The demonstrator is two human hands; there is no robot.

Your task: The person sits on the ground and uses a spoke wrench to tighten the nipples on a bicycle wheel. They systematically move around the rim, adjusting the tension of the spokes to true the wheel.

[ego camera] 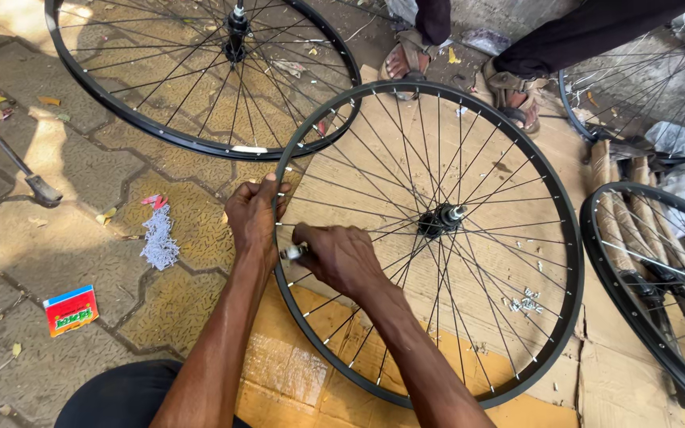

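Note:
A black bicycle wheel rim [568,230] with thin spokes and a central hub [441,218] lies flat on cardboard [303,376]. My left hand [254,215] grips the rim's left edge, fingers curled over it. My right hand [338,257] reaches in through the spokes and holds a small metal tool [293,253] against the rim, right beside my left hand. A small heap of metal spoke nipples [526,302] lies on the cardboard inside the wheel.
Another spoked wheel [200,71] lies at the top left, overlapping the first. More wheels [652,269] stand at the right. Another person's sandalled feet [509,91] are at the top. A red packet [70,310], scattered small white pieces [158,238] and a stand leg [41,189] lie on the paving.

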